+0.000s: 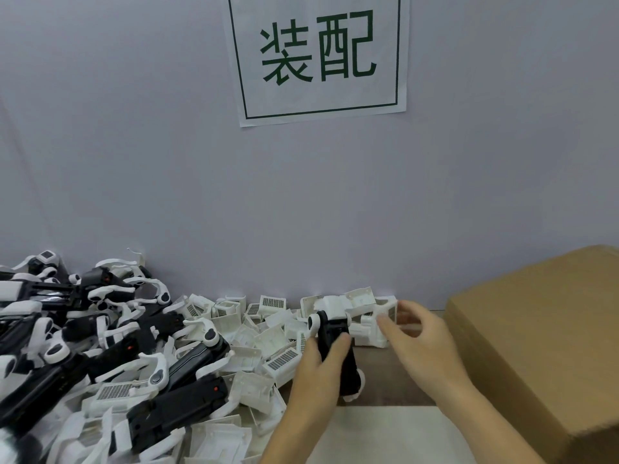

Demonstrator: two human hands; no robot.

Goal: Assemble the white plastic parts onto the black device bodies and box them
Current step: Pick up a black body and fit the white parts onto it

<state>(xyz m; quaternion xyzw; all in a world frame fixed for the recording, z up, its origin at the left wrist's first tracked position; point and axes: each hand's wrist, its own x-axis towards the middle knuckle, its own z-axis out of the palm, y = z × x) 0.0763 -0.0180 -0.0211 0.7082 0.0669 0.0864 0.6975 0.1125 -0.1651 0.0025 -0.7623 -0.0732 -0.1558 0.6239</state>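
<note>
My left hand (320, 366) grips a black device body (335, 339) upright, with a white part (335, 304) on its top end. My right hand (415, 336) hovers just right of it, fingers loosely spread, by the white plastic parts (371, 324) near the wall; it looks blurred and holds nothing that I can see. A heap of black device bodies with white arms (100, 346) fills the left. Loose white plastic parts (264, 333) lie between the heap and my hands.
A closed cardboard box (542, 336) stands at the right, close to my right forearm. A grey wall with a printed sign (318, 55) backs the table. A pale mat (385, 430) lies on the wooden table (395, 380) near me.
</note>
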